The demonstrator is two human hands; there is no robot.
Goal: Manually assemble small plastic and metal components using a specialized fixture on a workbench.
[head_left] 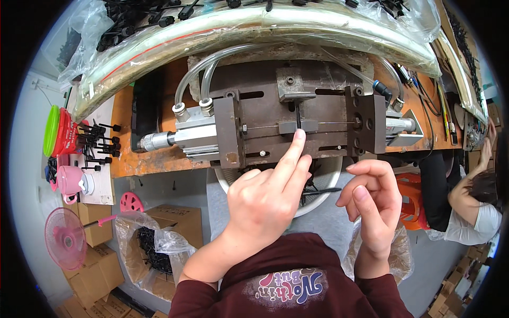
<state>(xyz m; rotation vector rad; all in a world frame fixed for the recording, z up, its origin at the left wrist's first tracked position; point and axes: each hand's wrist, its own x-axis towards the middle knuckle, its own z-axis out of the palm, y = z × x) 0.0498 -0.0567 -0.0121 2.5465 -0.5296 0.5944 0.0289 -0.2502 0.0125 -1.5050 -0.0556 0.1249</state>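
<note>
My left hand [265,199] reaches over the brown metal fixture [318,143] with its index finger stretched out. That fingertip touches the lower end of a thin black rod [298,114], which stands in a small grey block at the fixture's middle. The other left fingers are partly bent, and nothing shows in them. To the right, my right hand [374,201] hovers with loosely curled fingers, its thumb apart from them. A black stick-like part [323,191] ends close beside the right fingertips, above a white round basket [313,206] of black parts; no grip on it is visible.
Pneumatic cylinders [196,135] with clear hoses flank the fixture. Behind it, black parts lie on plastic sheeting [254,29]. A lined carton [154,249] of black parts and a pink fan [66,238] stand left. Another person [472,206] sits at the right, by an orange stool [411,196].
</note>
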